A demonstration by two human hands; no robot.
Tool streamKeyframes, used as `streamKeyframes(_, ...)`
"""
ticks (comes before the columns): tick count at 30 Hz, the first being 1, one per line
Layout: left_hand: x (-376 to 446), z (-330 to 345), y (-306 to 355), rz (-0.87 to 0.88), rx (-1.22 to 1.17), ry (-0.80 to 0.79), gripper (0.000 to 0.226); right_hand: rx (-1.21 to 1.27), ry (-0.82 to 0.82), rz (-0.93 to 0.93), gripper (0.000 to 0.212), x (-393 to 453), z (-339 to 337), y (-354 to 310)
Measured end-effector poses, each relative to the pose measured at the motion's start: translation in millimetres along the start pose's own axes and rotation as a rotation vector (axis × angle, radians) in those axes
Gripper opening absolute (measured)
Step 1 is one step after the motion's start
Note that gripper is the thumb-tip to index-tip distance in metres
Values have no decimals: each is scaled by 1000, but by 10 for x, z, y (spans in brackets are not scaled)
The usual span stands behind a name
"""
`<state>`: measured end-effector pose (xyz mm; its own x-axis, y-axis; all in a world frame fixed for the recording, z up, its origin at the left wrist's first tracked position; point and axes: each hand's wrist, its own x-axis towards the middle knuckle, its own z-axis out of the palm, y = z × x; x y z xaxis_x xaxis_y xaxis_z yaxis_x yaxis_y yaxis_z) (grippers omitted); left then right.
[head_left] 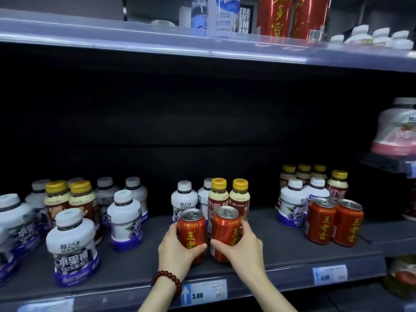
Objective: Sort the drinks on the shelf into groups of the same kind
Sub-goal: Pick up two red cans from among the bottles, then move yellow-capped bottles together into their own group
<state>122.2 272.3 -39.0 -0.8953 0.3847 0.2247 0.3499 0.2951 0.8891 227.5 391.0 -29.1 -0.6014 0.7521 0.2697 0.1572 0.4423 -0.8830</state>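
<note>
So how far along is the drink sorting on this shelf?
Early. Done: only two red cans paired at right. In hand: the left hand and right hand each grip a red can, left can, right can. Left: white bottles and yellow-capped bottles remain mixed in all three clusters.

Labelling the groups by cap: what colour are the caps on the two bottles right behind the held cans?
Yellow caps, seen clearly in the head view.

Red cans with yellow lettering, one under each set of fingers

Behind the fingertips: white bottles (184,200) with purple bases, and yellow-capped bottles (218,199) banded cream over dark red. A dark red bead bracelet (167,282) circles the wrist below the left fingers (198,244).
</note>
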Motion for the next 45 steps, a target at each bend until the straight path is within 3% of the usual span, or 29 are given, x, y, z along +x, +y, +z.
streamKeyframes(8,-44,29,-107,53,-32,-38,79,-24,12,-11,78,-45,135,157)
streamKeyframes(26,-29,2,-122,68,-48,-109,84,6,-30,-19,82,-62,116,217)
streamKeyframes(29,-13,-65,-41,68,-66,-99,87,76,-36,-10,68,-70,10,213)
streamKeyframes(33,64,-179,335,162,-87,20,72,153,45,-32,31,-9,-203,136)
streamKeyframes(35,150,-202,550,244,-46,37,62,141,91,-49,25,74,-314,96)
streamKeyframes(38,318,-152,812,275,77,-3,51,97,142,-64,32,229,-421,77)
streamKeyframes(45,630,118,1097,26,348,-256,55,-67,35,57,63,548,-354,202)
